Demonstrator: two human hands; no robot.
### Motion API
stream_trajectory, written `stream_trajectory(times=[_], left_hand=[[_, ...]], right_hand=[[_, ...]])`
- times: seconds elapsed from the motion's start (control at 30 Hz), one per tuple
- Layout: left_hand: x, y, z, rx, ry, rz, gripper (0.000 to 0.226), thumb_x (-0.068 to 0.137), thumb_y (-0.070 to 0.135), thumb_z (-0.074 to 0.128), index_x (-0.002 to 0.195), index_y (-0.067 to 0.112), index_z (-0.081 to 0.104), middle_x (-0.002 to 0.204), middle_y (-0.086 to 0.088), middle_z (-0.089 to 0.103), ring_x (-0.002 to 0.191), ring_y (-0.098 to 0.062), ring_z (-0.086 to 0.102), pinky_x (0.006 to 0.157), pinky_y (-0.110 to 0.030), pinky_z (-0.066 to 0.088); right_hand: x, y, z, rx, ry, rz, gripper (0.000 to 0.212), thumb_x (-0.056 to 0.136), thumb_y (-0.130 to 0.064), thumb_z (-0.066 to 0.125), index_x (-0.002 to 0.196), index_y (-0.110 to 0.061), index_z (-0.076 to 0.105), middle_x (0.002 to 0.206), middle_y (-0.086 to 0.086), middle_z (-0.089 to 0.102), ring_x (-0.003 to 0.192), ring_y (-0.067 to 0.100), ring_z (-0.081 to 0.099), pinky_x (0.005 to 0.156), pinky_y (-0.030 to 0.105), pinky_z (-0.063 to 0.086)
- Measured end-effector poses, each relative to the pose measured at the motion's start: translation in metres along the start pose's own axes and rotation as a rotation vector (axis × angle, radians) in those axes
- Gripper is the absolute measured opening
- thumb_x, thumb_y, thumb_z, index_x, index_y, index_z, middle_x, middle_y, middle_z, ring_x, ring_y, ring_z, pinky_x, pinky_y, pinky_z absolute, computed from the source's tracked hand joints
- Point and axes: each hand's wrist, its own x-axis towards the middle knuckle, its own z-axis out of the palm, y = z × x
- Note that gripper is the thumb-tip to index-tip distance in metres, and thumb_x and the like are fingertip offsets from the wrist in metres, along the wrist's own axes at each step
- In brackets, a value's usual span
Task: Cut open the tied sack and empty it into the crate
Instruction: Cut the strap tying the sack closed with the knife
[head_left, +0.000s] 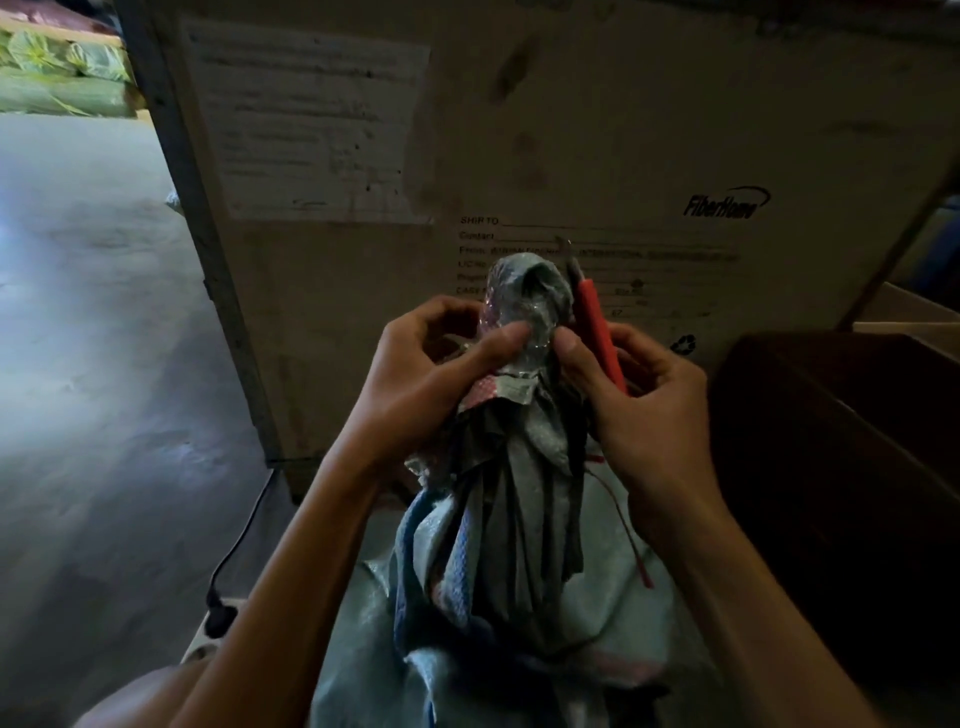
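**Both hands closed on the bunched neck of the sack**

Pinched between the thumb and fingers of the left hand (441, 358) is the taped, gathered top of the woven sack (519, 519), gripped on its left side where clear tape glints over grey-green cloth. The right hand (644, 395) is curled shut around a red-handled cutting tool (597, 332), and its thumb presses against the right side of the same taped knot. The tool's handle runs diagonally up from the palm, and its dark metal tip (571, 260) stands just beside the upper right of the knot; whether the tip touches the tape cannot be told.

The sack stands upright between the two forearms, its neck pleated into dark folds below the hands and its pale bluish body spreading toward the bottom edge of the view. A red string (628, 530) hangs down the right side of the neck.

Behind the sack stands a large cardboard carton (571, 130) bearing a paper label (311, 124) and printed shipping lines. A dark brown crate (831, 441) sits just right of the sack, its interior in shadow. At lower left, a black cable (244, 530) runs across the concrete floor (104, 364) to a plug in a white power strip (218, 618).
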Motion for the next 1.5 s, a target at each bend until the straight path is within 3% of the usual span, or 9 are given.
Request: stream_trajectory(times=[0.37,0.57,0.7,0.83,0.93,1.07,1.2,1.33,1.5], left_hand=[[0.003,-0.003,-0.013,-0.115,-0.105,0.061,0.016,0.091,0.005,0.068,0.105,0.001,0.073,0.091,-0.005,0.079,0.08,-0.012,0.074,0.071,-0.02,0.06],[-0.001,0.001,-0.041,-0.191,-0.381,-0.16,0.041,0.092,0.03,0.068,0.123,0.003,0.067,0.112,-0.015,0.076,0.096,-0.024,0.073,0.08,-0.03,0.062],[-0.003,0.013,-0.051,0.255,-0.479,-0.18,0.08,0.056,0.06,0.085,0.127,0.036,0.06,0.117,0.016,0.074,0.104,-0.001,0.073,0.086,-0.022,0.061],[-0.002,0.014,-0.037,0.497,-0.214,-0.067,0.068,0.063,0.037,0.092,0.122,0.026,0.061,0.109,0.004,0.076,0.1,-0.011,0.074,0.093,-0.04,0.061],[-0.002,0.009,-0.033,0.38,-0.102,-0.098,0.061,0.06,0.032,0.087,0.116,0.024,0.063,0.098,-0.001,0.078,0.089,-0.016,0.077,0.086,-0.043,0.063],[0.004,0.006,-0.053,0.433,-0.038,-0.024,0.043,0.069,0.009,0.087,0.106,0.024,0.07,0.099,0.004,0.078,0.091,-0.01,0.075,0.09,-0.039,0.062],[0.014,-0.013,-0.061,0.727,0.459,0.234,0.049,0.063,0.035,0.089,0.104,0.022,0.065,0.102,0.009,0.064,0.092,-0.011,0.061,0.079,-0.028,0.05],[0.011,-0.028,-0.03,0.704,0.862,0.283,0.035,0.069,0.025,0.082,0.093,0.012,0.061,0.094,0.004,0.051,0.089,-0.013,0.044,0.07,-0.023,0.032],[0.012,-0.025,-0.037,0.497,0.258,0.349,0.027,0.081,0.009,0.054,0.097,0.02,0.073,0.096,0.003,0.072,0.092,-0.016,0.066,0.082,-0.036,0.057]], right_hand=[[0.013,0.004,-0.009,-0.072,-0.056,-0.105,0.013,0.09,-0.015,0.07,0.103,-0.015,0.068,0.089,-0.002,0.073,0.076,0.0,0.07,0.068,0.015,0.055],[0.013,0.001,-0.021,0.039,-0.194,0.031,0.014,0.089,-0.014,0.07,0.101,-0.022,0.073,0.089,0.0,0.077,0.08,0.007,0.072,0.071,0.019,0.058],[0.01,0.01,-0.01,-0.055,-0.091,0.012,0.011,0.091,-0.017,0.07,0.102,-0.018,0.072,0.088,0.002,0.077,0.076,0.009,0.074,0.068,0.02,0.059],[0.007,0.013,0.001,-0.015,-0.083,0.015,0.014,0.09,-0.025,0.07,0.103,-0.021,0.073,0.087,-0.002,0.077,0.08,0.005,0.074,0.07,0.021,0.057],[0.004,0.016,0.005,-0.114,-0.122,0.004,0.047,0.072,-0.041,0.084,0.113,-0.026,0.068,0.103,-0.004,0.076,0.092,0.007,0.074,0.079,0.027,0.059],[0.007,0.011,-0.004,-0.25,-0.206,0.02,0.044,0.075,-0.025,0.084,0.115,-0.028,0.066,0.101,-0.007,0.075,0.088,0.002,0.073,0.075,0.02,0.059],[0.011,0.007,-0.016,-0.224,-0.35,0.086,0.041,0.081,-0.019,0.079,0.118,-0.028,0.067,0.106,-0.001,0.075,0.095,0.012,0.074,0.079,0.028,0.061],[0.009,0.008,-0.01,-0.15,-0.435,0.159,0.027,0.085,-0.017,0.074,0.108,-0.031,0.072,0.09,-0.003,0.079,0.078,0.009,0.076,0.061,0.018,0.057],[0.007,0.005,-0.002,-0.066,-0.414,0.286,0.015,0.095,-0.017,0.061,0.108,-0.018,0.069,0.064,-0.01,0.069,0.047,-0.006,0.062,0.042,0.01,0.044]])
